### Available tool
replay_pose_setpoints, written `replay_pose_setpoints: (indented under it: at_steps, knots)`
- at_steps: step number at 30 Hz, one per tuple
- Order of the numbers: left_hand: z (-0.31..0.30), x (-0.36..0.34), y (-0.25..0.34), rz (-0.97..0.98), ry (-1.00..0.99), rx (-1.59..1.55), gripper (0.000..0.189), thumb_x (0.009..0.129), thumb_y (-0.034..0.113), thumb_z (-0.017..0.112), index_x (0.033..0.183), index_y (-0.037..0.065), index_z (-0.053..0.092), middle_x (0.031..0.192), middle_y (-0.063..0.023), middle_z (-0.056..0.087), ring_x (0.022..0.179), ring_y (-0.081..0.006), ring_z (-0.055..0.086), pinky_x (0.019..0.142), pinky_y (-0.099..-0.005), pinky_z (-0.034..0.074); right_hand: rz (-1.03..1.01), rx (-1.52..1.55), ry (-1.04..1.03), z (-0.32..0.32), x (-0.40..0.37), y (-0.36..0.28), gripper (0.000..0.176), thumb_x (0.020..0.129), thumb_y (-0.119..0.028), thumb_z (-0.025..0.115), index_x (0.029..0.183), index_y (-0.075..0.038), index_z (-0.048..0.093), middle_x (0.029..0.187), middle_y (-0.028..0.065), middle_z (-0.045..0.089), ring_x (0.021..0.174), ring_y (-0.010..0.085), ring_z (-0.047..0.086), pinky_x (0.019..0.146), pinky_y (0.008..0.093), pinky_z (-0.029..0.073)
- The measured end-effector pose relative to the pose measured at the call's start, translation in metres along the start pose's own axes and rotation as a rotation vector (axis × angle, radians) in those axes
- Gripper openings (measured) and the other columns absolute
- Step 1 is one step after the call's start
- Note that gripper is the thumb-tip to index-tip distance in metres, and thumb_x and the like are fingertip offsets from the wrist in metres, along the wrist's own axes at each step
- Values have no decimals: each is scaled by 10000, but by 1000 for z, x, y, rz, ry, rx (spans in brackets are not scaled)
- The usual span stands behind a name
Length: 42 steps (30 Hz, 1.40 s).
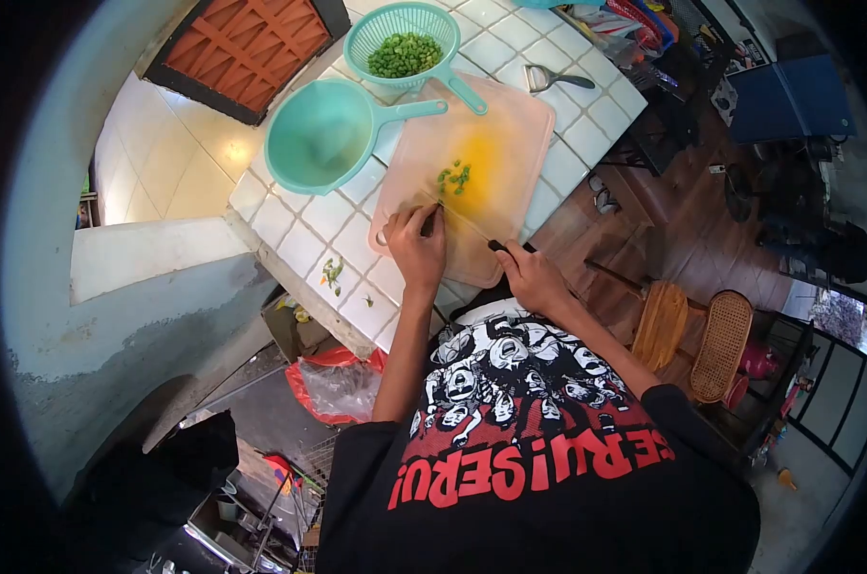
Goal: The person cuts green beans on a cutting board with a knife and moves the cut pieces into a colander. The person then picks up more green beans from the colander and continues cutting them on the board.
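My right hand (537,279) is closed round the black handle of a knife (497,246). Its thin blade points up and left over a pale pink cutting board (409,158). At the board's left side, my left hand (418,247) has its fingers pinched together close to the blade tip; what they hold is too small and hidden to make out. Just beyond those fingertips lie small chopped green vegetable pieces (455,177). A yellow stain marks the board beside them.
A teal long-handled bowl (304,143) and a teal colander (357,48) of chopped greens (405,55) stand beyond the board on the white tiled counter (491,50). A peeler (558,79) lies at right. Green trimmings (332,272) lie left, above a red plastic bag (309,387).
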<state>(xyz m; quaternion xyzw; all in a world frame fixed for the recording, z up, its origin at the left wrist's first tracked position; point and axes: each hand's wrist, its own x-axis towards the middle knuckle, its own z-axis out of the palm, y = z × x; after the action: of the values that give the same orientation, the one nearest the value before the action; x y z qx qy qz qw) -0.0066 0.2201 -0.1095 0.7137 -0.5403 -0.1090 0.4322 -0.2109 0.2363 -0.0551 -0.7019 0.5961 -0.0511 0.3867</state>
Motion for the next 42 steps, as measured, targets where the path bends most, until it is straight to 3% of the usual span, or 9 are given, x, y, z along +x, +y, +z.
replay_pose_setpoints:
  at_steps: [6, 8, 20, 30, 42]
  knots:
    - [-2, -3, 0, -17, -32, -48, 133, 792, 66, 792, 917, 21, 783, 906, -121, 713, 902, -295, 633, 823, -397, 485, 40, -157, -33, 3, 9, -17, 339, 1053, -378, 470, 1121, -77, 610, 785, 293, 685, 786, 506, 673, 710, 619, 526]
    - [-4, 0, 3, 27, -9, -48, 139, 784, 66, 795, 912, 13, 783, 912, -129, 712, 899, -295, 633, 830, -399, 491, -39, -190, -4, 10, 20, -13, 335, 1052, -380, 468, 1135, -85, 605, 787, 283, 692, 776, 504, 677, 707, 619, 529]
    - [-5, -1, 2, -36, 6, 61, 99, 793, 154, 809, 873, 98, 793, 858, -52, 704, 890, -255, 621, 795, -395, 434, 23, -41, -13, -5, -5, 0, 350, 1063, -379, 475, 1084, -58, 613, 794, 300, 664, 822, 539, 632, 704, 627, 482]
    - [-10, 0, 6, -35, -6, 23, 136, 773, 143, 804, 885, 66, 801, 861, -78, 715, 882, -284, 635, 847, -401, 459, 22, -193, -35, 6, 8, -14, 346, 1065, -382, 452, 1113, -78, 609, 772, 271, 688, 791, 507, 674, 709, 615, 523]
    - [2, 13, 6, 9, -74, 61, 86, 784, 93, 790, 867, 70, 780, 877, -73, 714, 926, -280, 627, 844, -396, 445, 22, -43, -1, -7, 2, -5, 333, 1064, -373, 459, 1115, -78, 605, 783, 303, 669, 817, 534, 641, 711, 641, 480]
